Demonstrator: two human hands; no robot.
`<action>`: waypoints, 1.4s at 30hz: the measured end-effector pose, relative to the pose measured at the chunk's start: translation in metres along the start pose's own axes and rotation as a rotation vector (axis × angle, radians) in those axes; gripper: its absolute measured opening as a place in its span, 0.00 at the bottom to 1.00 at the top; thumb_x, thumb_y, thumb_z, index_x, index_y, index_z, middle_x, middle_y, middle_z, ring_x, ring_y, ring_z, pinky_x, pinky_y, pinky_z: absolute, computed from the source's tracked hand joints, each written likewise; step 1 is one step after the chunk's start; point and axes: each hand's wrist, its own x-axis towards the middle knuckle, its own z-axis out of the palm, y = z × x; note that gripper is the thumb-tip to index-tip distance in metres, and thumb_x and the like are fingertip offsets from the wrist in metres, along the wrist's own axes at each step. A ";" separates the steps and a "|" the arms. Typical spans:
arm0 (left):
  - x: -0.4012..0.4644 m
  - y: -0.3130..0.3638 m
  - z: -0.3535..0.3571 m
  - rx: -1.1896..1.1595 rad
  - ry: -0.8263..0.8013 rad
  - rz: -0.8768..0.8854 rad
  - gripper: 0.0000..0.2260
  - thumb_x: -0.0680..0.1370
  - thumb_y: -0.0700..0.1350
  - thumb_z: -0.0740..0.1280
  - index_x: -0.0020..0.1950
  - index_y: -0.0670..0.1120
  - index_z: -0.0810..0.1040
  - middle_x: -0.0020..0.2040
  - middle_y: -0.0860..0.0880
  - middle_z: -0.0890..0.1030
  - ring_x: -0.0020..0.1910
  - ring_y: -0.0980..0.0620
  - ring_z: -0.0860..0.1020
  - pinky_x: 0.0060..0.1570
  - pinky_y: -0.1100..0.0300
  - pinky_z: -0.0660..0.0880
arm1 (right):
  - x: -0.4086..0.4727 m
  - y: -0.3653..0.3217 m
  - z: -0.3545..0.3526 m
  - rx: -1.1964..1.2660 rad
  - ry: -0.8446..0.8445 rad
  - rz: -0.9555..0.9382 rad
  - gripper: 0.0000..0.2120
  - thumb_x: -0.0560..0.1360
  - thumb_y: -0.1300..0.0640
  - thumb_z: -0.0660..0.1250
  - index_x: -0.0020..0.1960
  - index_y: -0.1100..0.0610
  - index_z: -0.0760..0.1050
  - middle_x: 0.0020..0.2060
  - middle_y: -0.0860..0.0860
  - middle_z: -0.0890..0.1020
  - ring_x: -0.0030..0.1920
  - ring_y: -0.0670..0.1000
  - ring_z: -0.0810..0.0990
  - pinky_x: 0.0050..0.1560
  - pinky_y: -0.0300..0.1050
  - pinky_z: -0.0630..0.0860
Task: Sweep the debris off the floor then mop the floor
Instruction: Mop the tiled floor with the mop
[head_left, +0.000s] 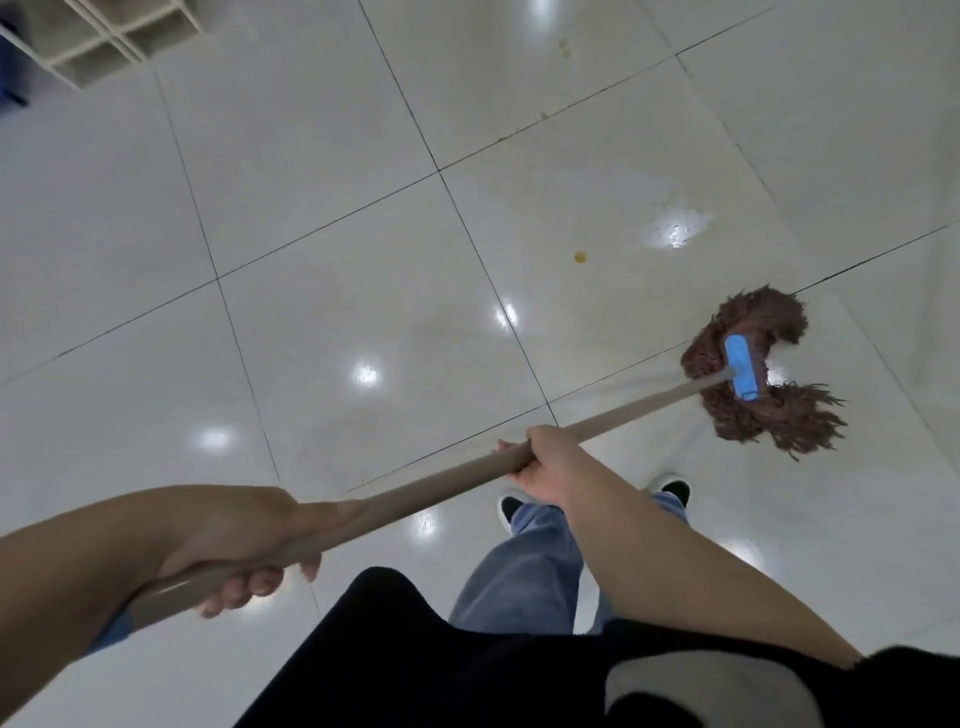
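A mop with a brown string head (758, 374) and a blue clamp lies on the glossy white tile floor (322, 260) at the right. Its long tan handle (426, 486) runs down to the lower left. My right hand (545, 460) grips the handle near its middle. My left hand (249, 540) grips it close to the upper end, fingers curled under the shaft. A small yellow spot (580, 256) sits on the tile beyond the mop head, and two fainter yellowish marks (564, 48) lie farther off. A wet patch (675, 234) glistens near the mop.
A pale lattice shelf unit (104, 36) stands at the top left, with something blue (13, 98) beside it. My feet in dark and white shoes (511, 506) stand just below the handle. Dark grout lines cross the tiles.
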 end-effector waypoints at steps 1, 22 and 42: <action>0.000 0.000 -0.001 -0.010 0.001 0.003 0.32 0.65 0.73 0.60 0.45 0.44 0.76 0.22 0.50 0.68 0.19 0.52 0.66 0.23 0.67 0.65 | 0.003 -0.001 0.002 -0.018 -0.002 -0.001 0.20 0.81 0.63 0.54 0.72 0.62 0.57 0.56 0.63 0.76 0.39 0.54 0.78 0.43 0.49 0.76; 0.049 0.331 0.087 -0.062 -0.018 0.336 0.26 0.77 0.64 0.56 0.36 0.42 0.73 0.18 0.49 0.69 0.14 0.52 0.66 0.20 0.71 0.65 | 0.033 -0.257 -0.157 0.210 0.222 -0.196 0.25 0.79 0.43 0.58 0.69 0.57 0.59 0.45 0.59 0.72 0.40 0.59 0.78 0.29 0.51 0.80; 0.055 0.095 0.293 -0.361 0.011 0.255 0.27 0.74 0.68 0.55 0.41 0.43 0.73 0.18 0.51 0.68 0.16 0.54 0.66 0.20 0.68 0.66 | -0.023 -0.010 -0.219 -0.083 0.087 -0.119 0.16 0.81 0.51 0.54 0.37 0.55 0.61 0.17 0.52 0.72 0.20 0.49 0.71 0.20 0.30 0.68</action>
